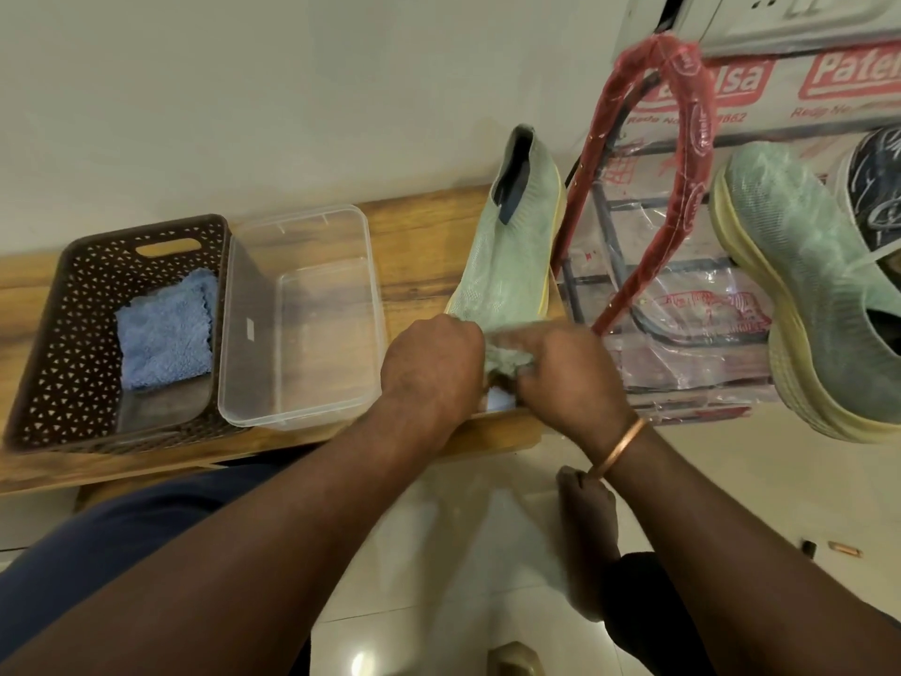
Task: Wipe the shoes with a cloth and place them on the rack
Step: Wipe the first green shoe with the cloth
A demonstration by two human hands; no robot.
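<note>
Head view: left hand (pixel 431 368) curls its fingers round the toe of a green shoe (pixel 512 256) lying on the desk (pixel 419 236). Right hand (pixel 570 378) pinches a bunched cloth (pixel 507 359) against that toe. A second shoe (pixel 804 295) sits on the rack (pixel 692 153) at right. A basket (pixel 63 334) holds a blue towel (pixel 166 334).

The bench (pixel 419 236) carries, left to right, a basket (pixel 48 334), a container (pixel 302 314) touching it, and a shoe (pixel 512 256) with its heel far and its toe near. A folded cloth (pixel 166 334) lies in the basket. At the toe, the left hand (pixel 431 368) grips the shoe and the right hand (pixel 570 378) holds a wiping cloth (pixel 507 361) against it. The rack (pixel 682 285) stands right of the bench and bears a second shoe (pixel 804 295).
</note>
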